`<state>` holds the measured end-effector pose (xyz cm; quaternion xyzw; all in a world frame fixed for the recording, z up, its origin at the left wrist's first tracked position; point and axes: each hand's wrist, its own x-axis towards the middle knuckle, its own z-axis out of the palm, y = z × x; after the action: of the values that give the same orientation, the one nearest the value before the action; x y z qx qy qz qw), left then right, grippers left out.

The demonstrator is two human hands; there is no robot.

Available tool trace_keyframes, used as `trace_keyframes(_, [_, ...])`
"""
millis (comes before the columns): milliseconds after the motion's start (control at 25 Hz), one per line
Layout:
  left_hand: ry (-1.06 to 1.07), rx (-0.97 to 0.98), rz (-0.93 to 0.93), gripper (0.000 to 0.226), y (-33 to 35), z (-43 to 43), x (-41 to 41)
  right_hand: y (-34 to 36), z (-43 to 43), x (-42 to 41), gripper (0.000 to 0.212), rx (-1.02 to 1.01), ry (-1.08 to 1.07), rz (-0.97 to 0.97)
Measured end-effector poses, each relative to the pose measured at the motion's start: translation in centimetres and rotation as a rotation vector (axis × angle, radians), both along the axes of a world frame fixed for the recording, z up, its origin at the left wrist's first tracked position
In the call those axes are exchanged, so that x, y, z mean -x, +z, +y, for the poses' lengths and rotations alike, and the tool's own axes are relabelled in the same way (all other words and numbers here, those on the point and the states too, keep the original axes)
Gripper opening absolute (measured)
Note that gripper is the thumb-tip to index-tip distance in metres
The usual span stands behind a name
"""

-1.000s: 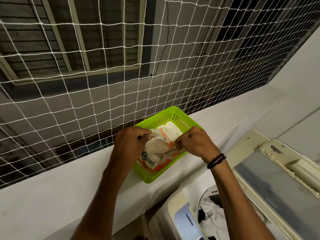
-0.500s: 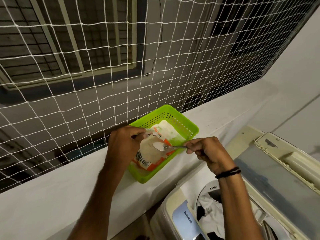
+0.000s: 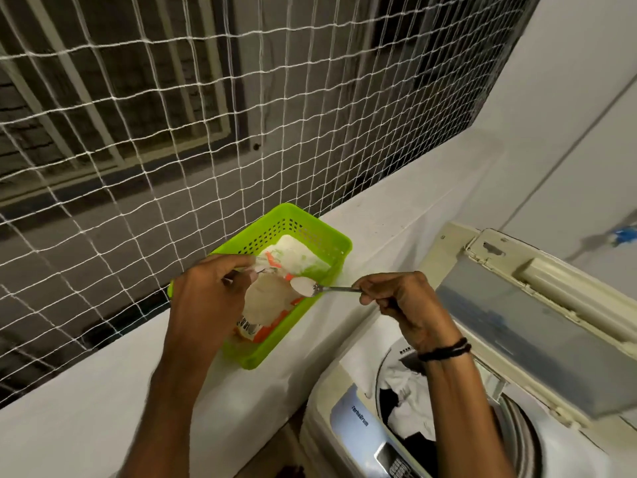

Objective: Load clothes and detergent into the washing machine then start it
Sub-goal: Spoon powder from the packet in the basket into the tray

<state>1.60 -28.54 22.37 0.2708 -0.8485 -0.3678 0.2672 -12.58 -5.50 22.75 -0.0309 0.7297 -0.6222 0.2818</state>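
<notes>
Steel spoon [image 3: 320,288], heaped with white powder, is pinched by its handle in the right hand [image 3: 400,301], whose grip is closed on it. The spoon lies roughly level, its long axis running left to right, bowl pointing left over the packet [image 3: 272,301] and handle toward the washer [image 3: 448,401]. The left hand [image 3: 206,298] is closed on the packet's torn top, holding it open inside the green basket [image 3: 331,239] on the white ledge [image 3: 396,215]. The step in hand looks like dosing detergent: clothes [image 3: 403,401] already lie in the drum, lid [image 3: 537,326] up. The next move calls for carrying the spoon level rightward over the drum, then tipping it; a tilt on the way would likely spill powder on the ledge.
</notes>
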Motion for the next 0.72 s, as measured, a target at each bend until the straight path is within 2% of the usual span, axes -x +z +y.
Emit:
trace_keyframes(200, [-0.093, 0.010, 0.100, 0.025, 1.9, 4.8, 1.6, -1.0, 6.1, -0.2, 0.018, 0.058, -0.193, 0.008])
trace_keyframes(360, [-0.324, 0.005, 0.129, 0.016, 0.8, 10.0, 4.6, -3.0, 13.2, -1.0, 0.018, 0.055, -0.415, 0.004])
trace_keyframes(520, [-0.534, -0.082, 0.027, 0.017, -4.1, 16.7, 9.0, -6.8, 20.7, -1.6, 0.018, 0.111, -0.715, -0.044])
trace_keyframes(640, [-0.687, -0.067, -0.077, 0.019, -9.9, 21.9, 12.4, -11.7, 25.2, -1.0, 0.019, 0.070, -0.949, -0.073])
trace_keyframes(720, [-0.763, -0.065, -0.183, 0.024, -14.1, 25.4, 14.7, -15.0, 27.5, -0.5, 0.016, 0.013, -1.030, -0.125])
